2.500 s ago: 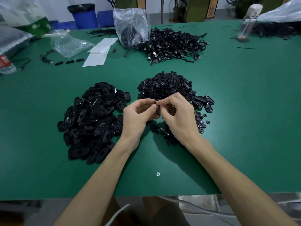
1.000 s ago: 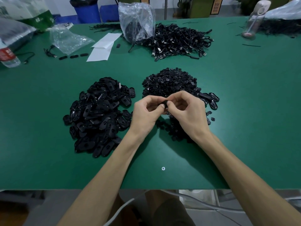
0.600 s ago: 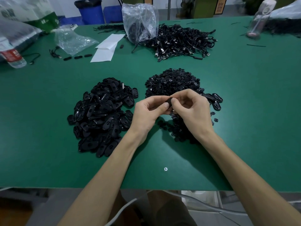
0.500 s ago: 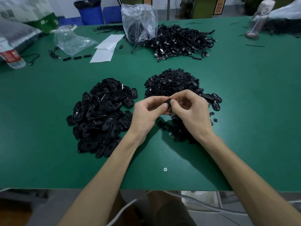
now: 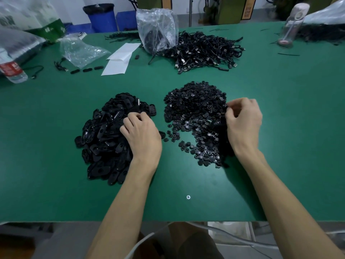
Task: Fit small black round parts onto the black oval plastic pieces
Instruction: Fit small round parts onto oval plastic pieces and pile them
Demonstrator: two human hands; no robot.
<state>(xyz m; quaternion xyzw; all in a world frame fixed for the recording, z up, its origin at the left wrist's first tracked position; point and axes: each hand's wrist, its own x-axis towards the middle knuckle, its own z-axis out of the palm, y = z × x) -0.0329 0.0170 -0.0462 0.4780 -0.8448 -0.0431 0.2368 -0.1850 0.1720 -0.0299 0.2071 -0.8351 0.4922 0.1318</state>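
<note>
**Now each hand is working its own pile**

Now the two hands are sitting apart over the green table, each above a separate heap. The left hand is lying palm-down on the near right side of the pile of black oval pieces, its fingers curled down into the ovals; whether they are already closing on one cannot be told, since the knuckles are hiding the fingertips. The right hand is hovering at the right flank of the pile of small round parts, with thumb and forefinger drawn together in a narrow pinch; something dark is showing at the pinch, but it is too blurred to say whether it is a round part or an oval piece.

The relation that matters is a plain one: the ovals are lying toward the table's left edge and the round parts toward the middle, side by side with a strip of bare green between them. So the left hand is the nearer one for an oval and the right for a round part. The ovals are lying at all angles, so no single long axis is serving. Judging from this, a fresh pick is under way, and the next move is probably calling for both hands to meet over the gap between the piles, toward the table's near edge.
</note>
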